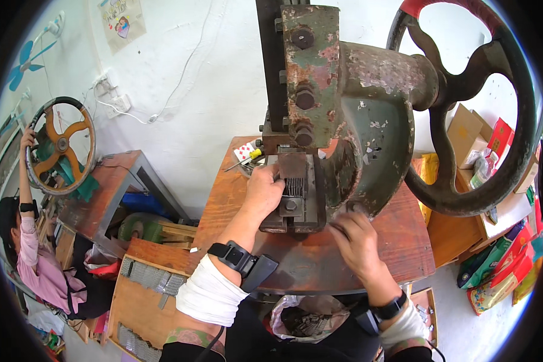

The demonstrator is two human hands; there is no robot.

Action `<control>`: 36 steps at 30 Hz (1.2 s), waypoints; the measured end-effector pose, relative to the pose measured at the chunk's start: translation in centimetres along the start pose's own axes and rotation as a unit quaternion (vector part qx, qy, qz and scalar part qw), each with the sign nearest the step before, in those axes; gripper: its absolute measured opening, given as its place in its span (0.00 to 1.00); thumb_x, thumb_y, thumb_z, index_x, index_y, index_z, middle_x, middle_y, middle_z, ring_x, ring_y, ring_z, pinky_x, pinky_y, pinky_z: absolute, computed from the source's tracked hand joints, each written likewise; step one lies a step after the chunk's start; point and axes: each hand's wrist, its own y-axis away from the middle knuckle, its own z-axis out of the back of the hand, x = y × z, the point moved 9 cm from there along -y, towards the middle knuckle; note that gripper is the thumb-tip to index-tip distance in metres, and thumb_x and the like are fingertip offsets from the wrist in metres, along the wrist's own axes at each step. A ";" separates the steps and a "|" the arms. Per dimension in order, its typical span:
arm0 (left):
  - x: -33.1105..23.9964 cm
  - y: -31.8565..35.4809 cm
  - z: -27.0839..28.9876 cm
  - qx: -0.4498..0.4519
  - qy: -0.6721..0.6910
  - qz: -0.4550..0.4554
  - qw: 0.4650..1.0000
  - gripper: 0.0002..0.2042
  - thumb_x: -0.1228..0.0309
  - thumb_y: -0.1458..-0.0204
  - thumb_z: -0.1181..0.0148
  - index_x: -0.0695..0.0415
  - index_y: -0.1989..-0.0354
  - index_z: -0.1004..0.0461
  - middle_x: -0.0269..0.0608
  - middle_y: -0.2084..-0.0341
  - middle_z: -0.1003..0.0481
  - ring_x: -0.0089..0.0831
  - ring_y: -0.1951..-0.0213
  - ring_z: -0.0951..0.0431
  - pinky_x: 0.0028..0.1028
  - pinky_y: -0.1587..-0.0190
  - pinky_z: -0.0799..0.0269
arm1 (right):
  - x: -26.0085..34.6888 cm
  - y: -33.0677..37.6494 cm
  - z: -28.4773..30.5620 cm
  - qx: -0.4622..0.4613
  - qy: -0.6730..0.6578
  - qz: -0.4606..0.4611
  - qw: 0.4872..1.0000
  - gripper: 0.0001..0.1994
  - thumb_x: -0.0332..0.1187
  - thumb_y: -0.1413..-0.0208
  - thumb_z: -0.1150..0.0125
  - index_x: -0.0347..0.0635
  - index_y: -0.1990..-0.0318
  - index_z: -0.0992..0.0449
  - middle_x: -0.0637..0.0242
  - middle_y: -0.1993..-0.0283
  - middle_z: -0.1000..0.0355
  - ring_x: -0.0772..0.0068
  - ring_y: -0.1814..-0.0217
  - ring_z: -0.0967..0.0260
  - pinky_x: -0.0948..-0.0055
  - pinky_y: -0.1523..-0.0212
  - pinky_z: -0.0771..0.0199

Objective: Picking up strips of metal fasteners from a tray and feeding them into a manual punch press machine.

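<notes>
In front of me stands a worn green hand press (pixel 312 66). On its base a dark metal die block (pixel 315 205) carries a ridged, comb-like metal part (pixel 294 187) and a bolted clamp (pixel 290 208). My left hand (pixel 264 190) rests at the left side of the die. Its thumb and fingers are bent together at the ridged part, and whatever they pinch is hidden. My right hand (pixel 359 241) hovers over the table just right of the die block, apart from the ridged part. Its fingers are bent and smeared by motion.
A large handwheel (pixel 449 175) hangs at the right. Behind the die lie a yellow-handled screwdriver (pixel 247 158) and a playing card. Wooden trays (pixel 139 301) with metal pieces stand lower left; a bag (pixel 277 317) of metal pieces sits below the table. A co-worker (pixel 48 259) grips another wheel.
</notes>
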 end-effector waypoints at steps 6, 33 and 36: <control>-1.6 0.2 0.1 0.032 0.173 0.002 0.984 0.19 0.82 0.60 0.49 0.63 0.55 0.24 0.59 0.68 0.24 0.52 0.63 0.23 0.36 0.56 0.28 | -0.6 -7.1 -4.8 0.031 0.068 -0.058 0.996 0.16 0.36 0.62 0.28 0.35 0.72 0.27 0.56 0.70 0.30 0.49 0.62 0.31 0.59 0.62 0.29; 0.8 0.2 -1.4 0.049 0.009 -0.016 0.999 0.17 0.77 0.56 0.48 0.54 0.56 0.22 0.39 0.49 0.27 0.43 0.45 0.35 0.45 0.42 0.42 | -5.4 -5.9 -7.6 0.043 -0.161 -0.265 0.950 0.26 0.33 0.69 0.24 0.33 0.58 0.27 0.52 0.58 0.28 0.53 0.57 0.29 0.63 0.54 0.29; -0.7 0.3 -0.8 0.070 0.068 -0.031 0.995 0.17 0.79 0.56 0.49 0.56 0.57 0.22 0.41 0.51 0.26 0.46 0.47 0.33 0.42 0.43 0.40 | -4.1 -6.3 -7.2 0.034 -0.097 -0.236 0.966 0.27 0.33 0.69 0.24 0.33 0.58 0.27 0.53 0.57 0.29 0.53 0.53 0.31 0.62 0.53 0.30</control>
